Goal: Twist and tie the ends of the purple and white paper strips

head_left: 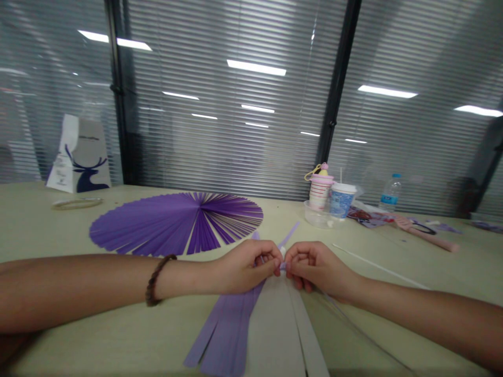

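Note:
My left hand (251,267), with a dark beaded bracelet at its wrist, is closed in a pinch at the narrow top of a bundle of paper strips. Opposite it, almost touching, my right hand (318,267) is pinched as well. Between the fingertips a short piece of lilac strip (283,266) shows, crossing the bundle. Below the hands the bundle fans out into purple strips (231,330) on the left and whitish strips (277,330) on the right. A thin pale cord (365,330) trails from under my right hand toward the lower right.
A round pleated purple paper fan (157,225) lies behind my left arm. Farther back are a paper bag with a deer (88,157), a tape-like ring (76,203), a pink-lidded cup (320,191), a blue cup (341,201), a water bottle (391,193) and a pink stick (432,236).

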Demonstrator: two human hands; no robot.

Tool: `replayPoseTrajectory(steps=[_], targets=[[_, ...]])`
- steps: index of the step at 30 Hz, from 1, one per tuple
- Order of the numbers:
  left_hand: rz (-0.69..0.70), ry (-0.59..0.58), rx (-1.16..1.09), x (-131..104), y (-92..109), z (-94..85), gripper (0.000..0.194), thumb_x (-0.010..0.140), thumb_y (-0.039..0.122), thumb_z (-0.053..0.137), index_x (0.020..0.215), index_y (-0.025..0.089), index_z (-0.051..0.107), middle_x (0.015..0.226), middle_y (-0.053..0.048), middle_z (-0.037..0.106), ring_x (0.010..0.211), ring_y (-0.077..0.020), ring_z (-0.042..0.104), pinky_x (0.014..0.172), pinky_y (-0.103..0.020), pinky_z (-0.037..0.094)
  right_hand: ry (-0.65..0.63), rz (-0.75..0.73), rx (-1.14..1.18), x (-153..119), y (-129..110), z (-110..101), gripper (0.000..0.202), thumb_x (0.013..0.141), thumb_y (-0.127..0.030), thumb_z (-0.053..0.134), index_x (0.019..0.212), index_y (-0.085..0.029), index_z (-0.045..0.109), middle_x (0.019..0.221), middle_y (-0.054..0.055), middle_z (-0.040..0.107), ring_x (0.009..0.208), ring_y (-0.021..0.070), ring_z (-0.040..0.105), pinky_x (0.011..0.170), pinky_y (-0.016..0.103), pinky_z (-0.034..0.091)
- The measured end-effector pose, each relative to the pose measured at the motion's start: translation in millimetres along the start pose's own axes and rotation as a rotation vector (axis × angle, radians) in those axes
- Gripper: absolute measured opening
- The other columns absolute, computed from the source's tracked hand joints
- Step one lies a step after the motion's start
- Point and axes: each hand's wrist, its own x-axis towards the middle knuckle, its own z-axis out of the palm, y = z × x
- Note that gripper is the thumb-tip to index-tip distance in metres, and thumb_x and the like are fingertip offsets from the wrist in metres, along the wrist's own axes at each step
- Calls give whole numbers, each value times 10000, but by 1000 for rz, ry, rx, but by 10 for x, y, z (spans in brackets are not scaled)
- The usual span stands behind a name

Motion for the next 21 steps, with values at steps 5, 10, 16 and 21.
replayPoseTrajectory(steps=[5, 10, 16, 21], targets=[[5, 9, -29, 19, -11, 6, 146, 767, 240, 470, 784, 116, 547, 586, 30, 471, 536, -57, 399, 496, -152, 323, -4, -5, -43, -2, 3, -2, 167, 682, -286, 557, 749, -134, 548, 579, -12, 550, 430, 48, 472, 345, 132, 318], [-12, 3, -46, 25, -36, 10, 143, 755, 252, 491, 771, 121, 545, 576, 34, 457, 535, -58, 391, 486, -155, 312, -5, -9, -104, -13, -13, 2, 166, 695, -295, 551, 733, -134, 541, 499, -31, 521, 389, 41, 433, 342, 135, 307], [-15, 15, -60, 27, -46, 16, 163, 738, 282, 521, 756, 121, 540, 579, 37, 453, 535, -58, 397, 484, -157, 312, -5, -29, -108, -25, -6, 3, 204, 695, -334, 559, 738, -136, 532, 511, -31, 522, 406, 44, 453, 344, 128, 310], [5, 19, -90, 30, -56, 17, 167, 734, 285, 530, 760, 121, 547, 592, 29, 476, 549, -59, 410, 498, -156, 324, 2, -30, -96, -23, 2, -2, 254, 673, -379, 575, 733, -136, 528, 537, -17, 541, 430, 56, 482, 361, 139, 338]])
